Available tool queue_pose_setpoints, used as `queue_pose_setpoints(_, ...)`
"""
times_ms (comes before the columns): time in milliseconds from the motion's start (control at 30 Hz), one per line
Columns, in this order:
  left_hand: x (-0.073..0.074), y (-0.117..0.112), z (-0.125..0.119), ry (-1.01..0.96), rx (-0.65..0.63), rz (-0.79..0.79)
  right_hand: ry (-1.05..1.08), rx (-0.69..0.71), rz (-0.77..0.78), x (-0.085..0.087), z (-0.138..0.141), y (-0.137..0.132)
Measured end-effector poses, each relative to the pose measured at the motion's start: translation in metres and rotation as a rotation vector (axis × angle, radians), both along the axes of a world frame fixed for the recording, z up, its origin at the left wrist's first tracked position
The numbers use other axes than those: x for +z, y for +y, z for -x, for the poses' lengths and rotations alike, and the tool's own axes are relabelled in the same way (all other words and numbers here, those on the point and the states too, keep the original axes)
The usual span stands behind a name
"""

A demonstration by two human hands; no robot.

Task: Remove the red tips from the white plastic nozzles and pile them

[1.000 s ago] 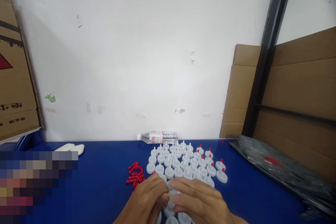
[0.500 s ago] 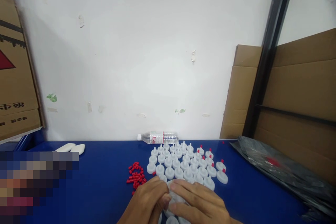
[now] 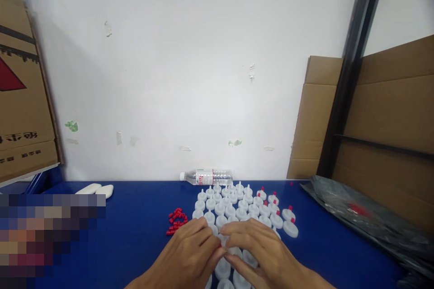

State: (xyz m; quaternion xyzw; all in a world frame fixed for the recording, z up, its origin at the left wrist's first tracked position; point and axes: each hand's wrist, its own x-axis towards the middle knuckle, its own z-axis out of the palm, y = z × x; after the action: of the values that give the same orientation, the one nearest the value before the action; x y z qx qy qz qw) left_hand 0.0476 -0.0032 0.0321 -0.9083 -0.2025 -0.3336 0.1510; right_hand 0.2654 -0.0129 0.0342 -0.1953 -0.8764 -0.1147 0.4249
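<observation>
My left hand [image 3: 190, 250] is closed in a pinch, with a bit of a small red cap [image 3: 219, 245] showing at its fingertips. Fingertip to fingertip with it, my right hand [image 3: 259, 248] arches over the white nozzle lids [image 3: 209, 217], its thumb and bent fingers apart. I cannot tell whether it touches the red cap. Many of these round lids stand with spouts up, under and beyond both hands; several on the right wear red tips, like one white lid [image 3: 290, 229]. Loose red caps [image 3: 176, 222] lie in a pile beyond my left hand.
A clear plastic bottle [image 3: 206, 177] lies along the white wall. Grey plastic bags [image 3: 352, 216] rest at right, near cardboard [image 3: 389, 113] and a dark post [image 3: 352, 72]. At left are a cardboard box [image 3: 27, 90], two white objects [image 3: 101, 189] and a pixelated patch.
My hands have drawn together at the fingertips, and red now shows at my left fingertips. My right fingers have gone from stretched to arched. The view has shifted slightly.
</observation>
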Motion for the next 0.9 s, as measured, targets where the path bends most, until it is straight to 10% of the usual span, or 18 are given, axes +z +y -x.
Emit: queue_pose_setpoints(900, -0.011, 0.011, 0.002, -0.085, -0.068, -0.21, -0.077, 0.049, 0.035, 0.004, -0.002, -0.004)
